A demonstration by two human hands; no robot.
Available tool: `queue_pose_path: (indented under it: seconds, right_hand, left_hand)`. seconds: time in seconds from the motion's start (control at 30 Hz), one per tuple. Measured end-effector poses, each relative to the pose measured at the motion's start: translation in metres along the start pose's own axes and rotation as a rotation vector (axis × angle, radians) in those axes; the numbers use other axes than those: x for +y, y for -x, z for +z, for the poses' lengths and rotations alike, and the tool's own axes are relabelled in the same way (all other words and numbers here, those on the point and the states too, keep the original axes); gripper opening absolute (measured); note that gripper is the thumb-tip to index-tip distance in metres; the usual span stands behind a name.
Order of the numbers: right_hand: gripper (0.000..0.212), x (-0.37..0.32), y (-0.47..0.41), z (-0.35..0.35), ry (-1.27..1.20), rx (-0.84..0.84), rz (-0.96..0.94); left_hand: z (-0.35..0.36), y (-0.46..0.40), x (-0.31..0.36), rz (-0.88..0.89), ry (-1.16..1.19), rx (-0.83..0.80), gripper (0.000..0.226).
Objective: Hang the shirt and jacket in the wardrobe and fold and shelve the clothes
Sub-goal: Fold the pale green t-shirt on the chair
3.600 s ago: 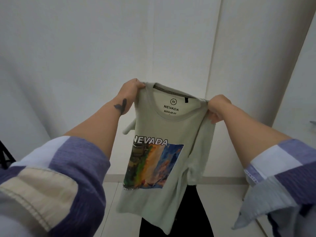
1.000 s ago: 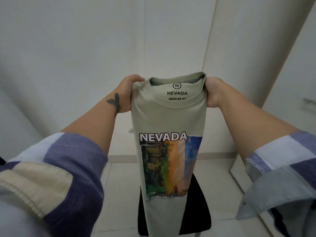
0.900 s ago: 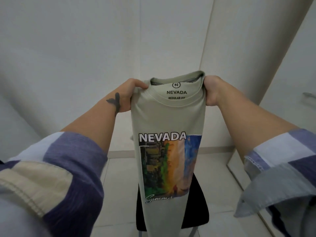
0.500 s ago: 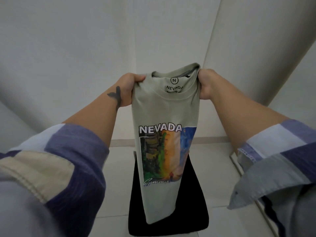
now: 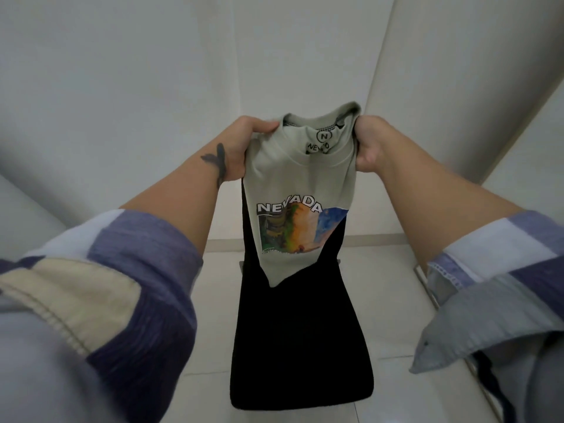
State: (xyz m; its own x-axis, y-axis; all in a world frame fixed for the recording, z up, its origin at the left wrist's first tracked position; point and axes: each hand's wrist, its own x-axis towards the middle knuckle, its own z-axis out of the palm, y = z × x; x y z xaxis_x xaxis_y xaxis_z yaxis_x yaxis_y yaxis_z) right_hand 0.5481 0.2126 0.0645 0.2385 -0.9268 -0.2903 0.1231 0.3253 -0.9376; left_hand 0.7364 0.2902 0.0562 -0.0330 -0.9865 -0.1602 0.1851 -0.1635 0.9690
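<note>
Pale sage cotton T-shirt (image 5: 300,178) with colourful NEVADA print, folded narrow, hanging at six o'clock from left hand (image 5: 241,151) and right hand (image 5: 370,145), both pinching shoulders, above black chair (image 5: 300,346).

"NEVADA" across T-shirt (image 5: 300,178) chest, circled "N" inside collar

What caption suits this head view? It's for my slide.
Both hands hold a folded tee above a black chair.
</note>
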Motion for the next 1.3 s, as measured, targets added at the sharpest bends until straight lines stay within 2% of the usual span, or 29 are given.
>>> queue_pose_path:
  seconds: [0.3,0.63,0.9,1.2,1.3]
  right_hand:
    - [0.04,0.122,0.058,-0.02,-0.029,0.086,0.157]
    - [0.036,0.247,0.111,-0.043,-0.065,0.14,0.376]
    - [0.04,0.313,0.059,-0.069,-0.022,0.282,0.521]
    - [0.04,0.392,-0.066,-0.106,0.148,0.401,0.628]
    - [0.04,0.412,-0.108,-0.115,0.223,0.398,0.579]
  left_hand:
    - [-0.004,0.079,-0.1,-0.14,0.03,-0.026,0.021]
    - [-0.026,0.131,-0.205,-0.434,0.014,0.024,0.018]
    - [-0.035,0.092,-0.26,-0.538,0.019,0.062,0.018]
    - [-0.063,-0.024,-0.347,-0.665,0.012,0.155,0.017]
    - [-0.076,-0.064,-0.382,-0.643,-0.009,0.193,0.014]
